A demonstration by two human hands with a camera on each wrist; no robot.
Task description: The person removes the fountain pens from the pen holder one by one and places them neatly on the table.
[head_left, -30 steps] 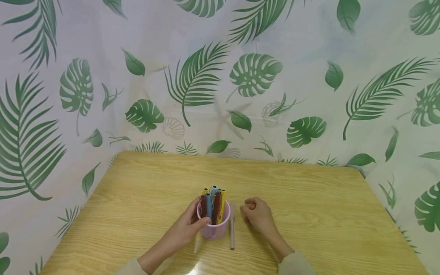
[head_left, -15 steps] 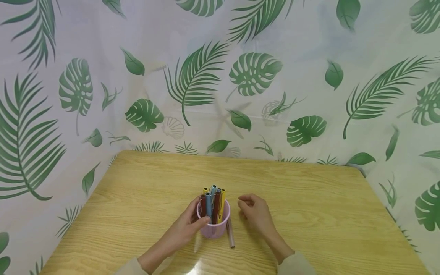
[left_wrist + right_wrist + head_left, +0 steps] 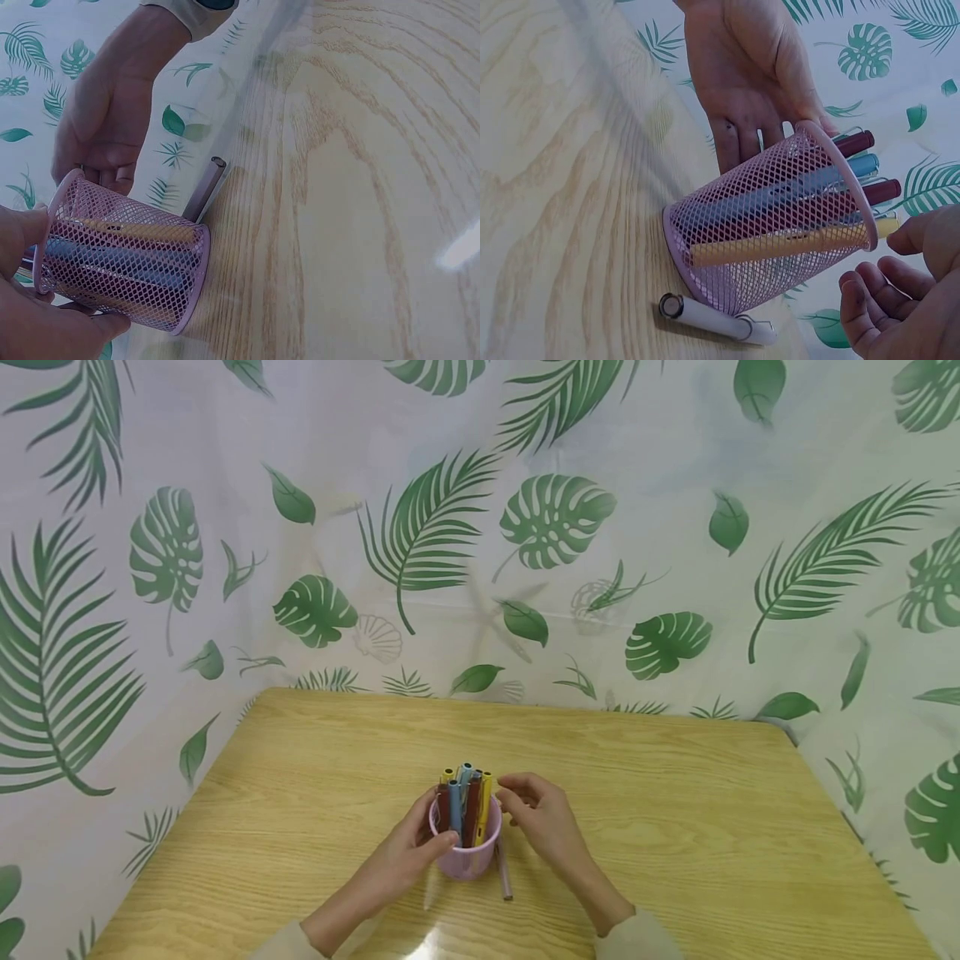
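My left hand (image 3: 408,852) holds a pink mesh pen cup (image 3: 467,865) upright on the table, thumb at the front of its rim and fingers round its far side. Several capped pens stand in it: dark red, blue and a yellow pen (image 3: 780,246). To the right of the cup is my right hand (image 3: 546,818), its fingers loosely bent and holding nothing. Its thumb comes right up to the yellow pen's end in the right wrist view. A loose greyish pen (image 3: 716,320) with a metal clip lies on the table against the cup's base, partly hidden by it in the head view.
The wood-grain table (image 3: 712,827) reaches back to a white leaf-print curtain (image 3: 450,527), which also runs along both sides. A bright glare spot shows at the table's front, left of the loose pen.
The right hand has moved left to the cup's rim. The loose pen, straight beside the cup a second ago, now slants with its far end behind the cup. The left hand stays put.
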